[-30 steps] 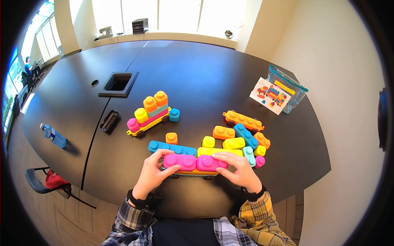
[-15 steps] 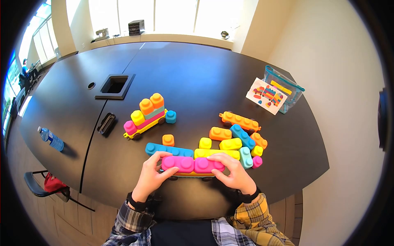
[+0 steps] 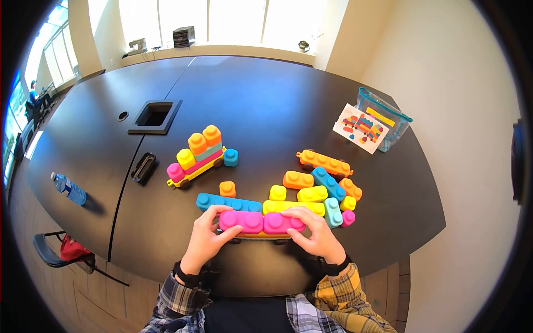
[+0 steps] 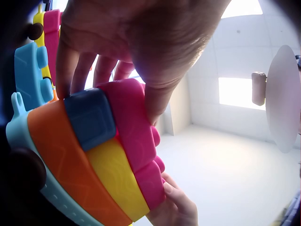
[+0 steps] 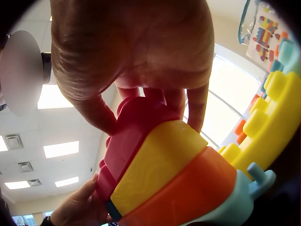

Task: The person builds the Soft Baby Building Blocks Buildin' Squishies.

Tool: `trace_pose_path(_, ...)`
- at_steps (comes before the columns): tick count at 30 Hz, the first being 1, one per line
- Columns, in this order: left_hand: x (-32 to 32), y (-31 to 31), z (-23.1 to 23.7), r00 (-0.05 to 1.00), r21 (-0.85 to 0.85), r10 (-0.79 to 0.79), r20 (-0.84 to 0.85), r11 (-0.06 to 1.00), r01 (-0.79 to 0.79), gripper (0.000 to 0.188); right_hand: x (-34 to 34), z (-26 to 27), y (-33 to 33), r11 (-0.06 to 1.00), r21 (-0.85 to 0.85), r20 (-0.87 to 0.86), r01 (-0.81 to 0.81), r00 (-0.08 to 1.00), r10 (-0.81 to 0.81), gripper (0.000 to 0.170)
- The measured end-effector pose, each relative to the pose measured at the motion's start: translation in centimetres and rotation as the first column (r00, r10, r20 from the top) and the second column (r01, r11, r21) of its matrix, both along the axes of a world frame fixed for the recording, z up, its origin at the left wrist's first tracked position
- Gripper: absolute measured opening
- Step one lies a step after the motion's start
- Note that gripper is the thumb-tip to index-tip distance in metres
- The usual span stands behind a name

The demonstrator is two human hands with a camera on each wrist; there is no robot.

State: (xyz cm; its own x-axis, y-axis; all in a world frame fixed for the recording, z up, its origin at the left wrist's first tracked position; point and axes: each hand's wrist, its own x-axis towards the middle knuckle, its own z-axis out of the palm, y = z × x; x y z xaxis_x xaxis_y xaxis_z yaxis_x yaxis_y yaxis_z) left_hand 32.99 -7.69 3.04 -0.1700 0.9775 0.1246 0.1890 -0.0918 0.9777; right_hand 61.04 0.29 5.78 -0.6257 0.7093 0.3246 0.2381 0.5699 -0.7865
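Two pink blocks lie end to end on top of a stacked wagon at the near table edge. My left hand (image 3: 206, 240) grips the left pink block (image 3: 241, 221), thumb in front and fingers behind. The right pink block (image 3: 283, 222) is held the same way by my right hand (image 3: 318, 236). Below the pink layer, the left wrist view shows a dark blue block (image 4: 91, 117) beside a yellow block (image 4: 118, 176), then an orange block (image 4: 70, 162) on a light blue wheeled base (image 4: 19, 126). Fingers partly cover the pink blocks' far sides.
Behind the wagon lie a long blue block (image 3: 229, 203), a long yellow block (image 3: 293, 208) and several smaller blocks. An orange wheeled base (image 3: 325, 164) stands behind them. Further left are another built wagon (image 3: 201, 161) and a bottle (image 3: 69, 189); a picture card (image 3: 361, 129) leans on a clear bag (image 3: 393, 119).
The head view has shifted slightly, moving the whole scene a little left in it. Both hands keep their hold on the pink blocks, which stay in place on the wagon.
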Motion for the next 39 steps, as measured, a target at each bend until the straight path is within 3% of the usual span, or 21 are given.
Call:
trace_pose_path(5,-0.1,0.1,-0.1,1.0,0.004,-0.006,0.002,1.0,0.006,0.043,0.5,0.5,0.4,0.999,0.034,0.031,-0.015,0.999,0.014,0.039)
trace_pose_path(7,0.0,0.1,0.0,1.0,0.004,-0.007,-0.01,1.0,0.007,0.043,1.9,1.1,1.4,1.0,0.013,0.162,-0.01,0.987,0.008,0.04)
trace_pose_path(9,0.0,0.1,0.0,1.0,0.004,-0.008,-0.021,1.0,0.008,0.043,3.4,1.6,3.0,0.965,0.172,0.217,0.198,0.948,-0.233,0.037)
trace_pose_path(11,-0.1,0.1,0.0,1.0,0.004,-0.013,-0.008,1.0,0.013,0.043,5.2,2.2,4.5,0.911,0.151,0.318,0.383,0.854,-0.412,0.034)
trace_pose_path(15,-0.1,0.1,-0.1,1.0,0.018,-0.01,-0.017,1.0,0.01,0.043,6.8,2.0,6.3,0.911,0.222,0.416,0.349,0.811,-0.412,0.032)
trace_pose_path(20,-0.1,0.1,-0.3,1.0,-0.019,-0.018,-0.025,1.0,0.017,0.047,5.1,1.3,5.8,0.97,0.225,0.403,0.091,0.898,-0.178,0.031)
trace_pose_path(23,-0.7,-0.1,0.9,0.994,-0.03,-0.076,-0.082,0.997,0.073,0.052,4.0,0.5,5.6,0.971,0.236,0.358,0.033,0.926,-0.119,0.031)
trace_pose_path(26,-3.5,0.2,-0.3,0.99,0.102,-0.083,0.11,0.992,0.072,0.05,3.8,0.3,5.0,0.967,0.246,0.339,0.059,0.93,-0.143,0.028)
trace_pose_path(27,-4.4,0.5,-0.3,0.996,0.116,-0.024,0.086,0.993,0.014,0.048,3.8,0.3,4.8,0.967,0.24,0.323,0.083,0.933,-0.16,0.026)
trace_pose_path(29,-6.4,1.5,0.4,0.967,0.05,0.03,-0.254,0.999,-0.018,0.048,3.7,0.7,4.3,0.969,0.227,0.293,0.102,0.941,-0.168,0.025)
trace_pose_path(30,-7.2,2.3,-0.1,0.842,0.19,0.068,-0.536,0.981,0.041,0.051,3.6,0.8,4.0,0.97,0.213,0.264,0.119,0.949,-0.175,0.024)
trace_pose_path(31,-7.7,2.8,-0.5,0.841,0.187,0.068,-0.536,0.981,0.04,0.051,3.6,1.0,3.7,0.97,0.211,0.264,0.118,0.949,-0.173,0.024)
trace_pose_path(33,-8.3,3.8,-1.2,0.647,0.082,-0.044,-0.761,0.983,0.164,0.056,3.5,1.2,3.4,0.972,0.203,0.233,0.121,0.958,-0.168,0.021)
trace_pose_path(37,-8.8,5.1,-2.6,0.627,-0.058,-0.168,-0.761,0.98,0.192,0.055,3.6,1.2,2.9,0.964,0.229,0.192,0.135,0.965,-0.181,0.02)
trace_pose_path(39,-8.7,5.1,-2.6,0.621,-0.028,-0.155,-0.768,0.978,0.209,0.054,3.7,1.1,2.7,0.964,0.207,0.176,0.164,0.964,-0.202,0.019)
